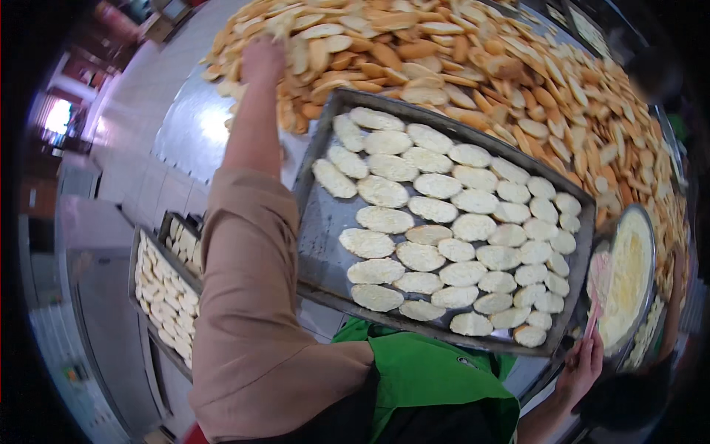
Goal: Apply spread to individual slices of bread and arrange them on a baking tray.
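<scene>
My left hand (263, 58) reaches to the left end of a large heap of sliced bread (399, 53). Its fingers are among the slices, blurred, so whether they grip one is unclear. In my right hand (582, 361) is a pink spatula (597, 302), its blade coated with pale spread and lying against the near side of a metal bowl (653, 261). Creamy yellowish spread (627, 277) fills much of that bowl. Between my arms a dark-rimmed baking tray (324, 250) holds rows of coated bread slices (438, 186), with bare metal showing along its left side.
Lower left, another tray of pale slices (166, 299) stands beside a smaller tray (183, 244). A metal tabletop (191, 125) lies under the heap. Another person's arm (674, 299) is at the far right, past the bowl. Cardboard boxes (161, 25) sit on the tiled floor.
</scene>
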Available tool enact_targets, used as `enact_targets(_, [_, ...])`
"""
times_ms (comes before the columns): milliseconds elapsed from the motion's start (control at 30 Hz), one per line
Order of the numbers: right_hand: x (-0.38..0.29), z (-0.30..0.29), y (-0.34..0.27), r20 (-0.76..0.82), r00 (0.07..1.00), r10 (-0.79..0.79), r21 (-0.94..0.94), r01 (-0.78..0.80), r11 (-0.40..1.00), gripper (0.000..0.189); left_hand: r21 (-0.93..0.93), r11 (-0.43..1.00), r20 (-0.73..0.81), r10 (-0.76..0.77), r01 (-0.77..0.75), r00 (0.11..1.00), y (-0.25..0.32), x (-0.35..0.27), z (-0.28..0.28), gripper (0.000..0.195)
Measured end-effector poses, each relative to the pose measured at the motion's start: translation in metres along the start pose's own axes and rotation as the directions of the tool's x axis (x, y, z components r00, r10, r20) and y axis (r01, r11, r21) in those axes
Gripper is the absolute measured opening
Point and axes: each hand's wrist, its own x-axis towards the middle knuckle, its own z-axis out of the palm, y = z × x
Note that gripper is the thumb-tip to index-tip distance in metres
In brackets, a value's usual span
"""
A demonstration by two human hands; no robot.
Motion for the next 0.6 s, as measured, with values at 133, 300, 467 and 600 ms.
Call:
enact_targets(133, [0.001,-0.006,-0.003,-0.158,0.986,-0.048,-0.029,0.044,0.999,0.020,0.095,0.988,0.268,0.092,-0.122,0.959,0.000,0.017,0.015,0.046])
enact_targets(300, [0.035,-0.049,-0.040,-0.289,0.885,-0.365,-0.236,0.303,0.923,0.021,0.142,0.987,0.229,-0.103,0.071,0.968,-0.034,0.028,0.026,0.057])
enact_targets(467, [0.096,-0.118,-0.058,-0.063,0.890,-0.451,-0.803,0.223,0.553,0.020,-0.139,0.990,0.151,0.052,-0.031,0.987,-0.019,0.019,0.012,0.053])
enact_targets(600, [0.159,-0.103,-0.054,0.122,0.936,-0.329,-0.970,0.183,0.161,0.021,-0.672,0.722,0.115,-0.115,0.162,0.987,0.024,-0.019,-0.032,0.038])
